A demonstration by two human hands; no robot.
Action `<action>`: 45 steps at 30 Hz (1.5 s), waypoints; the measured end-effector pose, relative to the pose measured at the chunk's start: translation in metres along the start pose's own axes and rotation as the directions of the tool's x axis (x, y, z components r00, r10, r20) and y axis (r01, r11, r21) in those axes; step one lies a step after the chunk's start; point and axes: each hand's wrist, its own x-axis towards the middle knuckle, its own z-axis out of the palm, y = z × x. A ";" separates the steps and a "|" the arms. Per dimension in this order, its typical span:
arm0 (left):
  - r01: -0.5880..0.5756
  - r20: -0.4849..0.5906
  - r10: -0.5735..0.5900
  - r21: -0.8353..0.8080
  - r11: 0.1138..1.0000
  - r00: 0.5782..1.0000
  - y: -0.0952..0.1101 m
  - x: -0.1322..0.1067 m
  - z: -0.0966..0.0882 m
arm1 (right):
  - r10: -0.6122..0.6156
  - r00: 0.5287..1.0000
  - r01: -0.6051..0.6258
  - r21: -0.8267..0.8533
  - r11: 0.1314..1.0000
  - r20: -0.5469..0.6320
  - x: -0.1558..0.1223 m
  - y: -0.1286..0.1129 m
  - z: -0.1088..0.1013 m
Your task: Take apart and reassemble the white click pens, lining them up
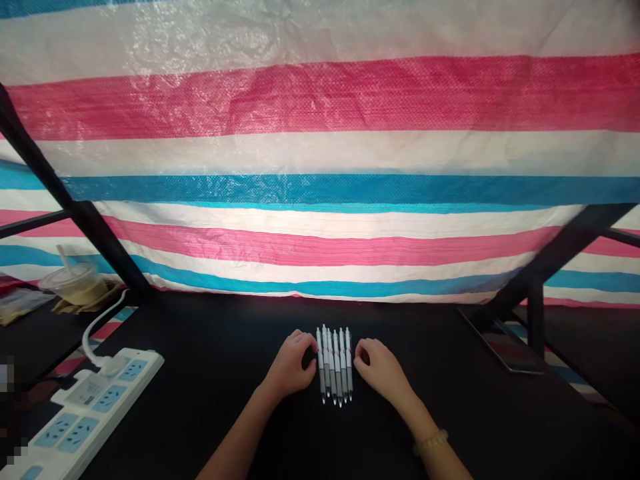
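Observation:
A row of several white and grey pens [335,365] lies side by side on the black table, with clips or push ends away from me and dark tips toward me. At its left edge is my left hand [294,363], fingers curled and thumb held apart from them, fingertips at or touching the outermost pen. On the other side my right hand [383,370] is curved in the same way, its fingertips very close to the rightmost pen; whether they touch I cannot tell. Neither hand has a pen wrapped in its fingers. A beaded bracelet [431,441] circles my right wrist.
A white power strip [117,393] with a plugged-in cable lies at the left. Farther left stands a plastic cup [75,283] with a straw. A dark phone or tablet [510,347] lies at the right beside a black frame bar [535,267]. Striped sheeting [320,153] hangs behind the table.

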 end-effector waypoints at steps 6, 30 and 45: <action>-0.083 0.078 0.077 0.083 0.993 0.994 0.011 0.002 0.006 | -0.047 0.998 0.051 -0.133 0.990 0.032 -0.003 -0.002 -0.006; -0.191 0.183 0.149 0.237 0.953 0.972 0.002 -0.001 0.016 | 0.113 0.993 -0.112 -0.041 0.993 0.021 -0.020 -0.040 -0.001; -0.158 0.095 0.163 -0.062 0.986 0.982 0.011 0.000 0.004 | 0.128 0.958 -0.227 0.402 0.887 0.259 -0.040 -0.062 0.024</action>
